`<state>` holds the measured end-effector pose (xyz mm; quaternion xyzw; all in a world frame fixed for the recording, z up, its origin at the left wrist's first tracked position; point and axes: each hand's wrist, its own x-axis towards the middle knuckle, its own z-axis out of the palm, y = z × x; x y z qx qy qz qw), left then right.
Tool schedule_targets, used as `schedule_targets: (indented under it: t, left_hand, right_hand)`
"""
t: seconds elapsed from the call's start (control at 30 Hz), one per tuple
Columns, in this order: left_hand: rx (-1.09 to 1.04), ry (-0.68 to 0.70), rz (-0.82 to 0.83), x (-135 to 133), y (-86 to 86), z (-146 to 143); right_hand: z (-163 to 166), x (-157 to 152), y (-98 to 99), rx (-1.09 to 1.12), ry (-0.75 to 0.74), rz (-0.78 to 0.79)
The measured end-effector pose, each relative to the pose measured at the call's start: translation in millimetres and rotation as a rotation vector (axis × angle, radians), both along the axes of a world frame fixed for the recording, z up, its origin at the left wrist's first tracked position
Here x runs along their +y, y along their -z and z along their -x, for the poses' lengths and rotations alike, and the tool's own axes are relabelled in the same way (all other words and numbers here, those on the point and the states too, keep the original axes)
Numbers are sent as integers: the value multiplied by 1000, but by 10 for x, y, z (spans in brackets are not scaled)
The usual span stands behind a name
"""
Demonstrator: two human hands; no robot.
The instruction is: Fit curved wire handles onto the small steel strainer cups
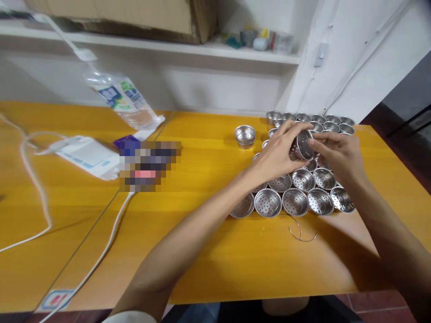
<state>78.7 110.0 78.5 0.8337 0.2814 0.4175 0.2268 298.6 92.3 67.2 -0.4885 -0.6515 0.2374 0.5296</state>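
Observation:
A perforated metal filter basket [305, 146] is raised above the rows and tilted so that its holes face me. My left hand [279, 146] wraps round its left side, fingers over the top and thumb below. On the other side, my right hand [343, 150] pinches its rim between thumb and fingers. Under both hands, rows of similar baskets [295, 202] stand close together, mouths up, partly hidden by my arms. Left of the rows, two baskets [245, 136] appear stacked one in the other. A thin bent wire ring [301, 237] lies in front.
A clear plastic bottle [123, 101] hangs or leans at the left, near a white power strip [87, 157] and a white cable [116, 224]. Beside them is a pixelated patch. A shelf [151, 47] along the wall bears a cardboard box [134, 18] and small items.

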Motion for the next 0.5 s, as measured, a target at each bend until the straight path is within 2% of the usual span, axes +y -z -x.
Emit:
schedule_targets:
  t: [0.07, 0.13, 0.17, 0.23, 0.33, 0.4, 0.5]
  left_hand:
    - [-10, -37, -14, 188, -6, 95]
    - [-40, -106, -1, 459, 28, 262]
    - [-63, -152, 18, 612, 65, 367]
    - [-91, -249, 70, 905, 163, 595]
    - [-64, -399, 122, 1186, 288, 893]
    - [-26, -451, 140, 1227, 302, 1007]
    - [-44, -440, 116, 1149, 231, 1036]
  right_hand:
    - [46, 342, -208, -69, 9, 4]
    - [156, 814, -418, -135, -8, 46]
    - [226, 1073, -497, -176, -18, 92]
    - [376, 1556, -571, -183, 59, 115]
    - [593, 2016, -467, -296, 178, 249]
    - [712, 2123, -307, -367, 206, 292]
    - [820, 2148, -45, -448, 241, 287]
